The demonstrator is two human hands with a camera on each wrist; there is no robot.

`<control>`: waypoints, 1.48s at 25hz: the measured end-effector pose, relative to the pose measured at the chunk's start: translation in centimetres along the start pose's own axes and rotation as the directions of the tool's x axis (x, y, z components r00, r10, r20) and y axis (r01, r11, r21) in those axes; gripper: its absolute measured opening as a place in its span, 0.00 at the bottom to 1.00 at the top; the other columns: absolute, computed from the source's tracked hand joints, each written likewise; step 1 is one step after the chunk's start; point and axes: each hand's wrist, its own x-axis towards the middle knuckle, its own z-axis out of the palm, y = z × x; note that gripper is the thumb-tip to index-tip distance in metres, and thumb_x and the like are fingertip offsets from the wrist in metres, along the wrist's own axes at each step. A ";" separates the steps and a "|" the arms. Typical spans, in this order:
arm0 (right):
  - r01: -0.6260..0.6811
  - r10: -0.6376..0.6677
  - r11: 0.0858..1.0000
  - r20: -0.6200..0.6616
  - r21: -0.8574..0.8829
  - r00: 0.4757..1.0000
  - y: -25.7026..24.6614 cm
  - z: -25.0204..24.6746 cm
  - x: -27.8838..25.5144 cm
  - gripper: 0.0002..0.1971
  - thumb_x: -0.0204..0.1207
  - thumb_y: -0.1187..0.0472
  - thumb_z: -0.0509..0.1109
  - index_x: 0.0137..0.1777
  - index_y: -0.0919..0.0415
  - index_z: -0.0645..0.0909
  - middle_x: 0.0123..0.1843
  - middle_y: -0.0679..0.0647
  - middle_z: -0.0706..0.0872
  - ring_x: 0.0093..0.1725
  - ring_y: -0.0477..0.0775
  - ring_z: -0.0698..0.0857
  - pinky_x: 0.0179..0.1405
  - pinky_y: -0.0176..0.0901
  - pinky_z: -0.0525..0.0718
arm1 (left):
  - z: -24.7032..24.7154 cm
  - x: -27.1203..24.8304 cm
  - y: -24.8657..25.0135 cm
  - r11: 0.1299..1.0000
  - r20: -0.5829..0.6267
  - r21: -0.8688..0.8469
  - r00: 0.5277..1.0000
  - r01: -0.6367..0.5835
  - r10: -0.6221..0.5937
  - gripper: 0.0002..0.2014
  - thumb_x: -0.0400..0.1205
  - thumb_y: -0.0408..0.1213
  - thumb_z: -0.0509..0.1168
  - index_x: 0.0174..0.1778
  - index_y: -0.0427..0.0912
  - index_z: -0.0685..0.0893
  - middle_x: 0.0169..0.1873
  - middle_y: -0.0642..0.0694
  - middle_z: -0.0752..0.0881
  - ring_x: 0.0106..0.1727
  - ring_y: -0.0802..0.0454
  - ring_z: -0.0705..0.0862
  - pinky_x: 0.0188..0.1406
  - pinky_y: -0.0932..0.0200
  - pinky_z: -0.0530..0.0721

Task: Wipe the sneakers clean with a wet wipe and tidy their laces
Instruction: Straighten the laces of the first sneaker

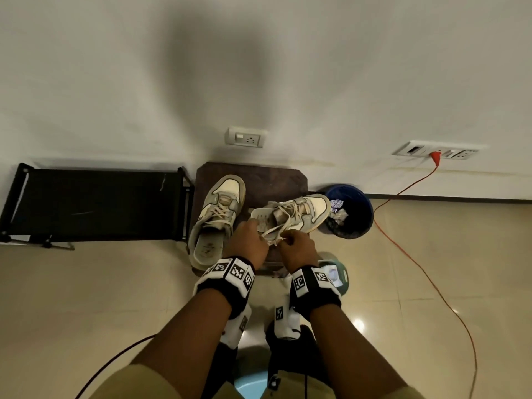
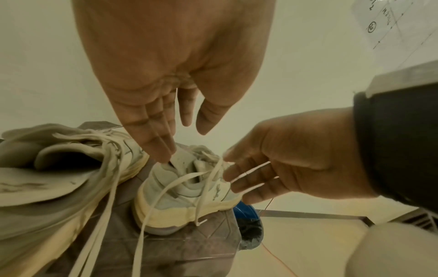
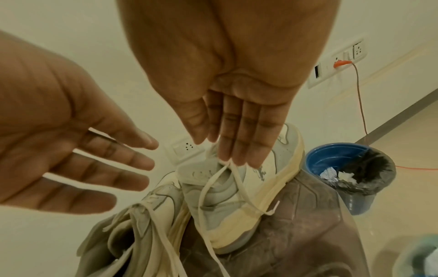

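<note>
Two worn cream-and-grey sneakers stand on a dark brown stool (image 1: 273,177). The left sneaker (image 1: 216,220) points away from me, its laces loose. The right sneaker (image 1: 299,211) lies angled toward the right. My left hand (image 1: 253,228) reaches down with straight fingers, and its fingertips (image 2: 166,155) touch the tongue (image 2: 182,159) of the right sneaker. My right hand (image 1: 289,237) pinches that sneaker's loose laces (image 3: 227,168) at its fingertips. The lace ends lie across its fingers (image 2: 251,174).
A blue bin (image 1: 349,211) with a black liner and crumpled wipes stands right of the stool. A black rack (image 1: 95,203) is on the left against the wall. An orange cord (image 1: 417,254) crosses the tiled floor. A pale green round container (image 1: 336,275) sits near my right wrist.
</note>
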 end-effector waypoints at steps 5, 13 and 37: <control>-0.200 0.203 0.976 0.025 -0.089 0.979 1.6 2.1 3.5 0.20 0.72 0.42 0.68 0.40 0.61 0.85 0.42 0.60 0.88 0.49 0.64 0.86 0.39 0.43 0.75 | 1.1 4.4 -1.1 0.998 0.051 0.061 0.999 0.015 -0.019 0.24 0.79 0.36 0.62 0.73 0.45 0.71 0.69 0.40 0.75 0.67 0.39 0.77 0.63 0.43 0.79; -0.268 0.279 0.954 0.068 -0.136 0.958 2.2 2.7 7.1 0.23 0.68 0.43 0.67 0.50 0.65 0.83 0.52 0.64 0.87 0.53 0.68 0.84 0.40 0.45 0.74 | 2.3 8.9 0.9 0.945 0.175 0.325 0.985 -0.045 -0.013 0.25 0.82 0.42 0.60 0.75 0.43 0.65 0.67 0.37 0.78 0.67 0.35 0.77 0.61 0.42 0.77; -0.012 0.013 0.998 0.013 -0.059 1.000 6.4 -2.7 7.5 0.13 0.75 0.49 0.67 0.46 0.58 0.85 0.44 0.59 0.89 0.45 0.64 0.84 0.38 0.44 0.75 | 5.4 5.8 3.5 0.957 -0.141 0.272 0.980 -0.099 0.141 0.08 0.83 0.40 0.57 0.55 0.43 0.75 0.54 0.42 0.81 0.53 0.40 0.81 0.45 0.47 0.75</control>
